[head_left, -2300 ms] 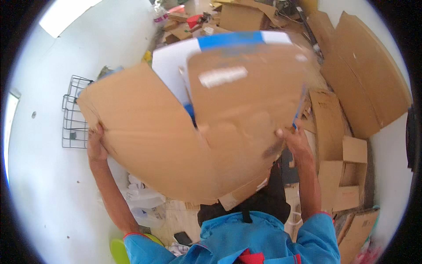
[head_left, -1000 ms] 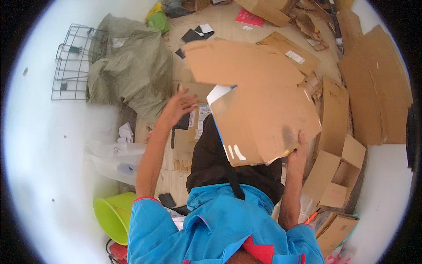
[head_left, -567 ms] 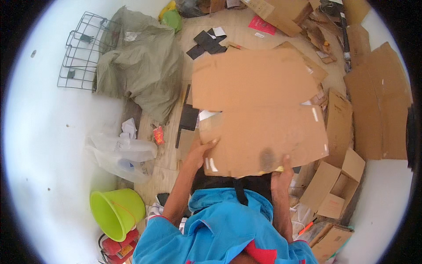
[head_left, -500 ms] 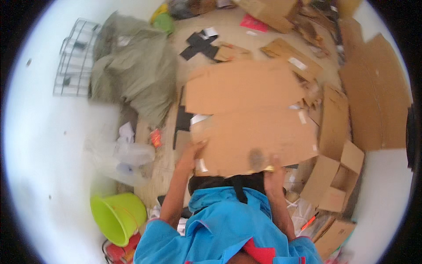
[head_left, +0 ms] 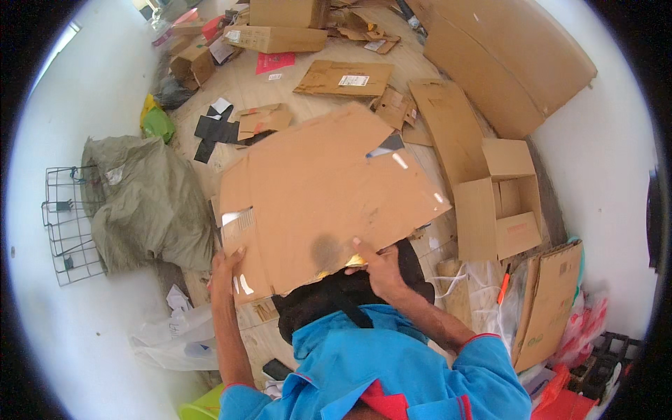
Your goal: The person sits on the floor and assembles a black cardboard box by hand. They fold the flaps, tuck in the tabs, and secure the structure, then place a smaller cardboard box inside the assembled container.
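A large flattened cardboard sheet [head_left: 308, 182] stretches out in front of my body, with a fold across it and a dark round smudge near its close edge. My left hand [head_left: 227, 269] grips its near left corner, thumb on top and fingers beneath. Along the near edge, right of the smudge, my right hand [head_left: 378, 266] pinches the cardboard with the thumb above. The fingers under the sheet are hidden. Bits of white and yellow tape cling to its edges. Past the far left edge lies a black cross-shaped flat piece [head_left: 218, 129].
An open cardboard box [head_left: 498, 203] stands to the right, and tall cardboard panels [head_left: 504, 63] lean on the wall behind it. On the left are a grey-green sack [head_left: 147, 203] and a wire rack [head_left: 70, 224]. An orange cutter [head_left: 504, 283] lies at the near right.
My view has swung to the right. The cardboard sheet has turned and now slants up to the right, both hands still holding its near edge.
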A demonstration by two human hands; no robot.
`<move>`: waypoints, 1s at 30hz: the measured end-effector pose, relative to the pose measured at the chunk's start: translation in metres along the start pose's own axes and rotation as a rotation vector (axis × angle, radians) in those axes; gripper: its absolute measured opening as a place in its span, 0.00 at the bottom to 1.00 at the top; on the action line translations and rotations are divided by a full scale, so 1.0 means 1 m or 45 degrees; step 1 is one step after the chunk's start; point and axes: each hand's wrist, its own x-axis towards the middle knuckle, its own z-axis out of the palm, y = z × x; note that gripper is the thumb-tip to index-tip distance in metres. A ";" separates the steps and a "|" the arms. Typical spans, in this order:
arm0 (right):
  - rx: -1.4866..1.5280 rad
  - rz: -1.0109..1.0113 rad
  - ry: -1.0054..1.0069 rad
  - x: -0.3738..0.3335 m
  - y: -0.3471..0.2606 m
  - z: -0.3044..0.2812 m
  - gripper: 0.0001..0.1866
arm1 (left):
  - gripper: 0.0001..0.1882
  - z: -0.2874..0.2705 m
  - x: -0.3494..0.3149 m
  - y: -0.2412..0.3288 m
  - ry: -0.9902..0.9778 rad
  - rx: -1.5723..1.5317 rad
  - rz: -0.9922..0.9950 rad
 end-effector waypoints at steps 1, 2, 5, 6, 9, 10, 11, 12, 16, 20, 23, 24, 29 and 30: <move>-0.009 -0.012 0.012 0.001 -0.008 -0.002 0.18 | 0.32 0.009 0.002 0.014 -0.076 0.071 0.042; -0.025 -0.023 0.017 0.003 -0.021 -0.004 0.18 | 0.33 0.016 0.009 0.023 -0.146 0.135 0.086; -0.058 0.000 0.021 0.020 -0.060 -0.007 0.19 | 0.34 0.009 0.060 0.011 -0.084 0.500 0.093; -0.081 0.032 0.008 0.033 -0.061 -0.016 0.19 | 0.34 0.012 0.071 0.016 0.020 0.696 0.095; -0.185 0.220 -0.268 0.057 -0.091 -0.032 0.20 | 0.27 0.036 0.101 0.051 -0.166 0.764 0.174; -0.254 0.219 -0.304 0.068 -0.100 -0.029 0.21 | 0.27 0.039 0.104 0.065 -0.228 0.641 0.167; -0.327 0.208 -0.337 0.077 -0.104 -0.030 0.23 | 0.27 0.039 0.105 0.065 -0.292 0.508 0.168; -0.384 0.191 -0.352 0.085 -0.106 -0.036 0.23 | 0.27 0.046 0.103 0.062 -0.272 0.415 0.164; -0.591 0.101 -0.445 0.122 -0.074 -0.075 0.24 | 0.26 0.075 0.101 0.026 -0.100 0.241 0.298; -0.597 0.137 -0.387 0.122 -0.001 -0.114 0.23 | 0.26 0.057 0.093 -0.041 0.107 0.622 0.568; -0.561 0.337 -0.342 0.096 0.065 -0.155 0.23 | 0.27 0.035 0.062 -0.116 0.152 0.708 0.479; -0.513 0.494 -0.301 0.087 0.086 -0.170 0.23 | 0.28 0.028 0.056 -0.148 0.130 0.646 0.424; -0.451 0.805 -0.221 0.095 0.122 -0.179 0.20 | 0.26 0.037 0.053 -0.176 0.099 0.397 0.164; -0.437 0.823 -0.203 0.096 0.121 -0.179 0.19 | 0.26 0.040 0.049 -0.169 0.111 0.388 0.140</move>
